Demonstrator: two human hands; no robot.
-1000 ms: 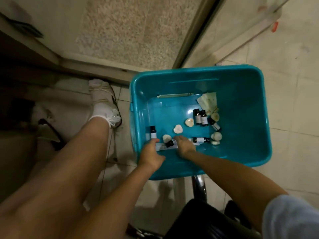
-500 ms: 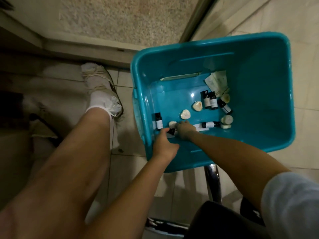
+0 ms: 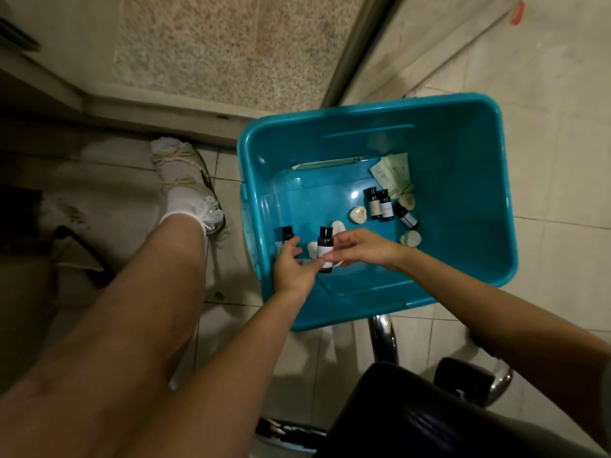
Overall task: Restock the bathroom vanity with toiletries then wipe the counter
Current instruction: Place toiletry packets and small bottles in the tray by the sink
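A teal plastic bin (image 3: 463,137) stands on the tiled floor. My right hand (image 3: 362,248) pinches a small dark bottle (image 3: 324,247) with a white label, held upright just above the bin floor. My left hand (image 3: 292,267) is beside it with fingers spread, its thumb by the bottle's lower end. Another dark bottle (image 3: 287,233) stands against the bin's left wall. A pair of bottles (image 3: 379,204) stands further back, with one more lying (image 3: 406,218) next to them. Several pale soaps (image 3: 358,214) and paper sachets (image 3: 392,171) lie around them.
My bare leg and white-socked shoe (image 3: 188,183) are left of the bin. A black chair seat (image 3: 413,418) with a chrome leg (image 3: 382,335) is at the bottom right. A stone threshold and metal door frame (image 3: 355,54) run behind the bin.
My right hand has picked a dark bottle up off the bin floor and holds it upright. My left hand has opened beside it.
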